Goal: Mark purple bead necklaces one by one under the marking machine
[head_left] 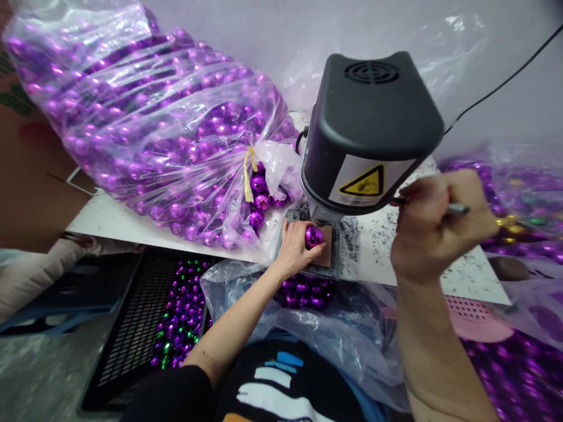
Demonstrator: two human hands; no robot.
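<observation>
Head view: I see left hand [294, 249] gripping a purple ball [314, 236] on the pad under the black machine [369, 132]; right hand [433, 225] clenched around its lever [457, 208].

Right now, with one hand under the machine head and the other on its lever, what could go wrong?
1. The left hand holds the purple ball right under the black machine, which carries a warning label; fingers could get caught or hurt if the right hand pulls the lever.
2. The round ball might slip off the base plate.
</observation>
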